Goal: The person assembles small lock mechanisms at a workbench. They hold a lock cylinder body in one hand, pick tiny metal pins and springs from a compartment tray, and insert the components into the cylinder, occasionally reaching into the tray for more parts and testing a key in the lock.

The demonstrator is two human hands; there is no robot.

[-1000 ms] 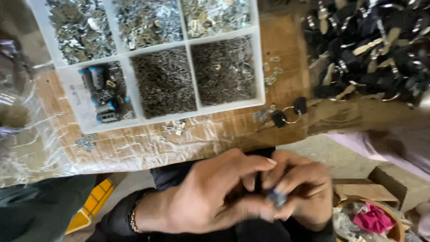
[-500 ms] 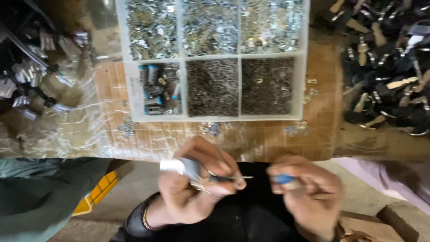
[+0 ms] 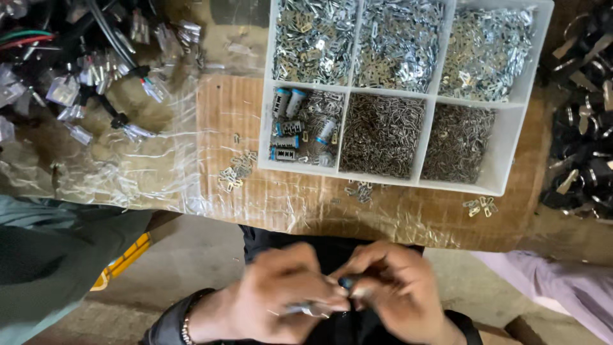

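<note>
Both hands' grip (image 3: 348, 291) pinching small blue-tipped part (image 3: 345, 282), below white divided tray (image 3: 511, 163) w/ metal bits.

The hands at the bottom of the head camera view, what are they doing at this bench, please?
A person works with both bare hands close together below the bench edge. The left hand and the right hand pinch a small part with a blue end; it is too blurred to identify. Above them, a white compartment tray on the plastic-covered bench holds small metal pieces, with a few cylinders in one compartment. Loose metal bits lie beside the tray, and wires with connectors at far left.
</note>
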